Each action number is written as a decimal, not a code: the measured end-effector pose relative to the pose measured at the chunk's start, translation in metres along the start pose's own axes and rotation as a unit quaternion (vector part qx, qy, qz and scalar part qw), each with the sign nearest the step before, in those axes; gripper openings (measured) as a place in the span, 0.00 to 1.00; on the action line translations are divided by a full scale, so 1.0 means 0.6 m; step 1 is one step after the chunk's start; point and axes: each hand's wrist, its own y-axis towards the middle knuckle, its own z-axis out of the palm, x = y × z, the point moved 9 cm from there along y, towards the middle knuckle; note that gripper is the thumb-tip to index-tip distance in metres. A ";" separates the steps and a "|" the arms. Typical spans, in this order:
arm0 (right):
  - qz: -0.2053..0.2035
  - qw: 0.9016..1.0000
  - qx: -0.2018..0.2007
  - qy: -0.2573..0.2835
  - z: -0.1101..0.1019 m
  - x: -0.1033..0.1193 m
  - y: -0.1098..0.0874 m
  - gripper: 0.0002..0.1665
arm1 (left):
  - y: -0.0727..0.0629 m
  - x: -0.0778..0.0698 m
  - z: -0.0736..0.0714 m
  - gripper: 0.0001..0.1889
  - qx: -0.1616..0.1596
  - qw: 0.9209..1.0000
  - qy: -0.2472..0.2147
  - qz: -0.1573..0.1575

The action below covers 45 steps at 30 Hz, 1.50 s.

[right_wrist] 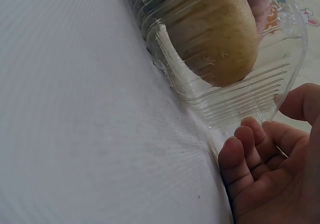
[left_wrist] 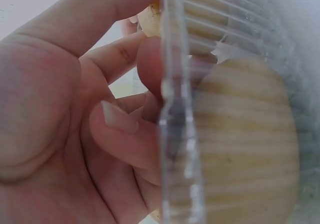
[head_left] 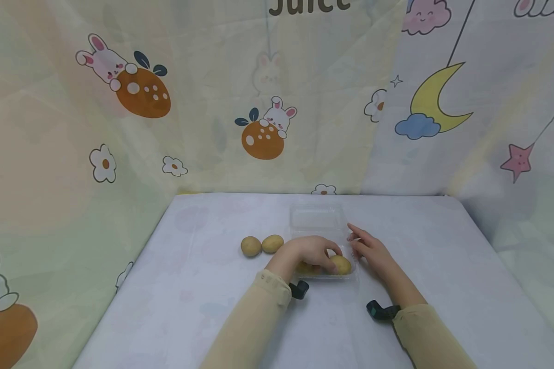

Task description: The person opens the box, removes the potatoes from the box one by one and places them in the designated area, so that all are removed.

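A clear plastic clamshell container lies with its lid folded back behind it. My left hand reaches over the base from the left and holds a potato at the right end, thumb and fingers around it. Another potato lies inside and shows large through the ribbed wall in the left wrist view; the hand partly hides it from above. My right hand is at the container's right side, a fingertip touching the rim, the other fingers loosely bent beside the wall.
Two more potatoes, one on the left and one beside it, lie on the white-covered table left of the container. A printed cloth hangs behind the table. Dark wrist cameras project from both sleeves.
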 end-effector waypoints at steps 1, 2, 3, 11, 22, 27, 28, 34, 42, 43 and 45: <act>0.001 1.000 -0.001 0.001 0.000 0.000 0.000 0.31 | -0.001 0.000 -0.001 0.21 -0.001 1.000 -0.001 0.003; 0.001 1.000 -0.001 0.001 0.000 0.000 0.001 0.31 | -0.002 -0.001 -0.003 0.21 -0.002 1.000 -0.002 0.007; -0.002 1.000 0.000 0.001 0.000 0.001 0.001 0.31 | -0.002 -0.001 -0.004 0.21 -0.003 1.000 -0.002 0.010; 0.004 1.000 0.002 0.004 -0.001 0.003 0.000 0.31 | -0.007 0.003 -0.015 0.21 -0.018 1.000 0.009 0.017; 0.003 1.000 0.006 0.007 0.001 0.010 -0.005 0.32 | -0.015 0.004 -0.027 0.20 -0.037 0.999 0.015 0.026; 0.010 1.000 0.004 0.005 0.002 0.006 -0.002 0.32 | -0.025 0.005 -0.042 0.20 -0.051 0.998 0.024 0.038; 0.011 1.000 0.004 0.006 0.001 0.005 -0.002 0.32 | -0.029 0.006 -0.045 0.20 -0.052 0.998 0.021 0.041; 0.013 1.000 0.004 0.015 0.001 0.004 -0.001 0.32 | -0.049 0.017 -0.059 0.20 -0.058 0.997 -0.001 0.049; 0.013 1.000 0.001 0.012 0.000 0.009 -0.003 0.33 | -0.075 0.045 -0.085 0.20 -0.107 0.993 0.013 0.043; 0.011 1.000 0.001 0.012 0.000 0.010 -0.003 0.33 | -0.079 0.049 -0.088 0.20 -0.112 0.993 0.011 0.042; 0.011 1.000 0.000 0.013 0.000 0.012 -0.005 0.33 | -0.088 0.058 -0.094 0.21 -0.118 0.992 0.004 0.035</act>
